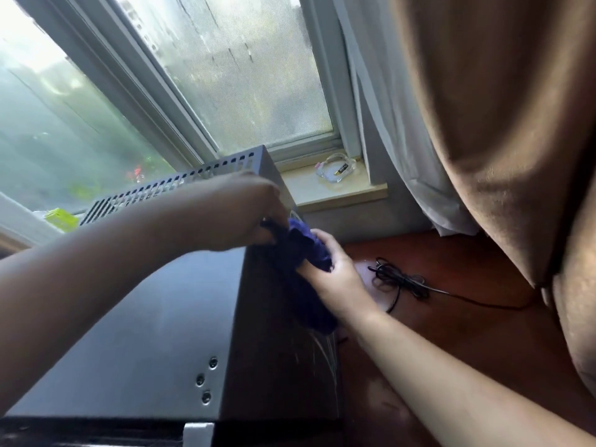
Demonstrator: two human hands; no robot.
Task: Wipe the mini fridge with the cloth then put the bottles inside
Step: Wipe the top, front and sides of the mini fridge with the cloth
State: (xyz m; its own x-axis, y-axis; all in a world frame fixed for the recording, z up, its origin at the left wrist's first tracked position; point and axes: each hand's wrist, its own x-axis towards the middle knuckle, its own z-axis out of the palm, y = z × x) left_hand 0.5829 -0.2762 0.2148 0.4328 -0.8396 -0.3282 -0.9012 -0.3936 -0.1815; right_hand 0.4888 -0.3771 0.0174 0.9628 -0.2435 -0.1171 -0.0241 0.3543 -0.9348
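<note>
Both your hands grip the purple cloth (309,250) at the mini fridge (154,333) top's right rear edge: left hand (248,214) and right hand (332,272) clenched on it. Flatten it, then wipe overlapping strokes down that side.

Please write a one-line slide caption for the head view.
Both hands hold a purple cloth against the black mini fridge's side.

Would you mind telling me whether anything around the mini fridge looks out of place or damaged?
A tangled black cord lies loose on the wooden surface right of the mini fridge, whose side shows pale scratches.
</note>
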